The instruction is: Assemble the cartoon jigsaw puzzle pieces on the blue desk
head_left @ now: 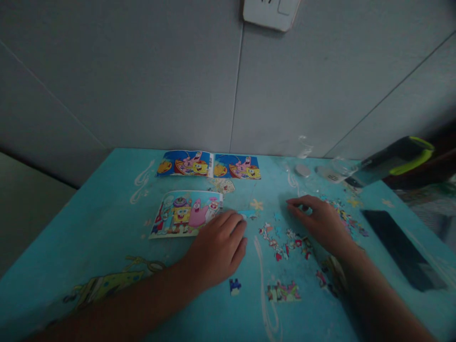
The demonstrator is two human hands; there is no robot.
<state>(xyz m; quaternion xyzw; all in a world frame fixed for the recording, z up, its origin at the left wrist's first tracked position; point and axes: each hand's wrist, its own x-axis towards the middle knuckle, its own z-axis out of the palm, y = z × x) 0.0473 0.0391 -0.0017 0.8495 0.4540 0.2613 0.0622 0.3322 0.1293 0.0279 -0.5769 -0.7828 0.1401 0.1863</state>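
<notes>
Near the middle of the table, my left hand (223,242) rests with curled fingers by the right edge of a cartoon picture card (181,213). A light blue strip of puzzle pieces (247,214) lies at its fingertips. Further right, my right hand (318,221) hovers with thumb and forefinger pinched together; anything between the tips is too small to make out. Loose puzzle pieces (285,242) lie between the hands. A joined puzzle section (284,291) and a small blue piece (234,286) sit nearer the front. More pieces (347,218) are spread beyond my right hand.
Two blue cartoon cards (185,163) lie by the wall. A dark bottle with a yellow-green rim (395,159) lies at the back right, near clear plastic items and a round white lid (302,170). A dark flat object (402,249) rests on the right.
</notes>
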